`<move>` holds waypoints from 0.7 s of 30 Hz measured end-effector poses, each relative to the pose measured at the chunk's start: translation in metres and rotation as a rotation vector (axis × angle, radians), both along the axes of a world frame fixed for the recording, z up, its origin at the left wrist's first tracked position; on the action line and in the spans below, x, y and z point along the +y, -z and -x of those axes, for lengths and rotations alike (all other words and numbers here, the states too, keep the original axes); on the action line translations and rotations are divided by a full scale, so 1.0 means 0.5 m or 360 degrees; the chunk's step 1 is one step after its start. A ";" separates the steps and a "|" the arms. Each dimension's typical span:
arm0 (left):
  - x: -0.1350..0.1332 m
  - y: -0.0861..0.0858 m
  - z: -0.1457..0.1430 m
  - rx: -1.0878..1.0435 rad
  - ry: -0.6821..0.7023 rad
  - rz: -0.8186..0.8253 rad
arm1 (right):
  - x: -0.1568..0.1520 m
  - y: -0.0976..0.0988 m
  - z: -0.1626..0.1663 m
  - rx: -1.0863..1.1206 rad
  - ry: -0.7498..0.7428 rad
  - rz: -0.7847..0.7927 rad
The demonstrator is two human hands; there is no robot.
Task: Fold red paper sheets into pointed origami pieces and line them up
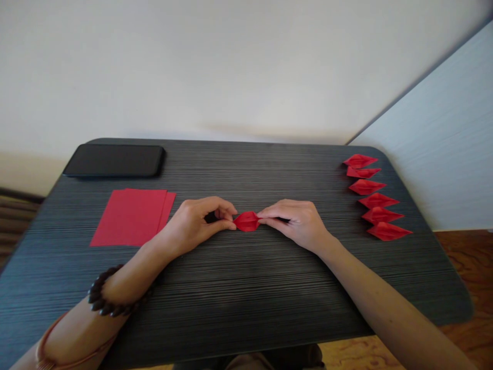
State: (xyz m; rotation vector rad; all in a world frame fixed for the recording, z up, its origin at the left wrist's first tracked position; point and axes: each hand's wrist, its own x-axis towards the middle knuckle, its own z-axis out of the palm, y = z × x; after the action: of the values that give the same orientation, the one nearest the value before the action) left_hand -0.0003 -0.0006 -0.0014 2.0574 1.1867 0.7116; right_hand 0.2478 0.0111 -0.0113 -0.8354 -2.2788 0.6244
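Note:
Between my hands, over the middle of the table, is a small red folded paper boat (247, 221) with pointed ends. My left hand (196, 222) pinches its left tip between thumb and fingers. At the other end, the thumb and index finger of my right hand (295, 223) are closed on the right tip. Red square paper sheets (131, 218) lie in a slightly fanned stack just left of my left hand. Several finished-looking red paper boats (378, 200) stand in a column at the right side of the table.
A black phone (115, 160) lies at the back left of the dark, ribbed table (246, 293). Behind the table rises a pale wall (231, 67), with a light panel (442, 128) on the right. Wooden floor (473, 267) shows beyond the right edge.

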 end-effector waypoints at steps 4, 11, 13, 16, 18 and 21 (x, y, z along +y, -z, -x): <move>-0.003 0.000 -0.004 0.0051 0.0036 0.0024 | 0.001 0.003 0.000 0.0003 0.0004 -0.0026; 0.006 0.004 0.008 0.0037 0.0041 0.0016 | 0.007 0.002 -0.012 0.0139 0.0103 0.0074; 0.008 0.003 0.008 0.0055 0.0077 -0.0010 | 0.010 0.003 -0.017 0.0170 0.0162 0.0114; 0.008 0.005 0.002 0.0082 0.0124 -0.0089 | 0.014 0.005 -0.017 0.0185 0.0174 0.0143; 0.008 0.009 -0.004 0.0129 0.0095 -0.0102 | 0.016 0.007 -0.015 0.0199 0.0127 0.0136; 0.010 0.015 -0.009 0.0115 0.0016 -0.0082 | 0.019 0.011 -0.012 0.0180 0.0124 0.0142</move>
State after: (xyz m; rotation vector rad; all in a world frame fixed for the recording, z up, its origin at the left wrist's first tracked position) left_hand 0.0043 0.0043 -0.0091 2.1464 1.2090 0.6743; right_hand 0.2537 0.0206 -0.0165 -0.9040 -2.1194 0.7238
